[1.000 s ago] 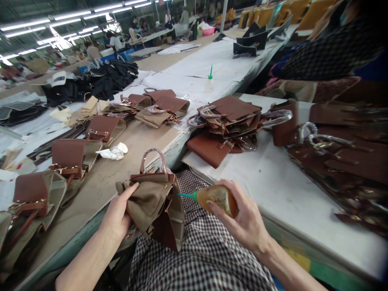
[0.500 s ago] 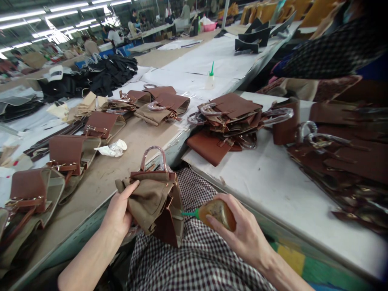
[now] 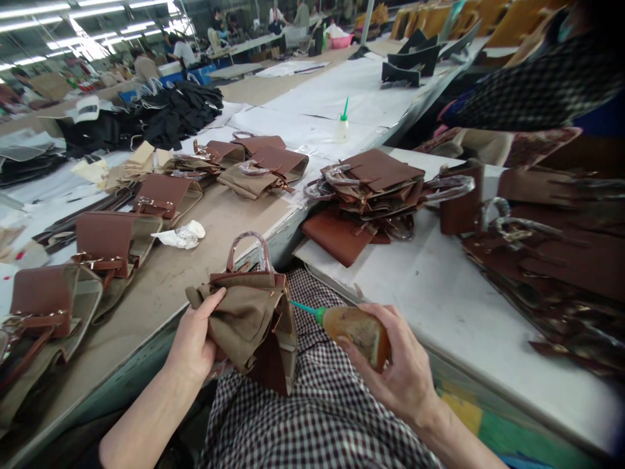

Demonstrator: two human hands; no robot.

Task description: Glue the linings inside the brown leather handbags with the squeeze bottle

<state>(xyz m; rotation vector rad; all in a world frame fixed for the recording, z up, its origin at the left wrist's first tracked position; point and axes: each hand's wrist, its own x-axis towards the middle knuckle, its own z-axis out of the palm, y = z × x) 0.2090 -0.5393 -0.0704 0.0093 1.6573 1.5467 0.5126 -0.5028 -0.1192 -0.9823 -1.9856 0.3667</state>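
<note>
A brown handbag [image 3: 244,319] with its taupe lining pulled outward is held over my lap by my left hand [image 3: 198,339], thumb on the lining. Its plastic-wrapped handle [image 3: 250,244] stands up at the top. My right hand [image 3: 395,358] is wrapped round a squeeze bottle [image 3: 359,332] of amber liquid, probably glue, with a green nozzle. The nozzle tip points left and lies at the right edge of the handbag, near its upper corner; whether it touches I cannot tell. The fingers of my left hand behind the lining are hidden.
Brown bag pieces [image 3: 105,238] line the left table. Stacked handbags [image 3: 374,179] and another brown pile [image 3: 561,254] lie on the right table. A crumpled white cloth [image 3: 181,234], a second green-tipped bottle [image 3: 343,124] and black pieces [image 3: 180,114] lie farther off. A person in a checked sleeve [image 3: 527,85] sits at right.
The bottle has tilted and its nozzle tip has moved up along the handbag's right edge, from mid-side to near the upper corner. My left hand holds the handbag nearly still.
</note>
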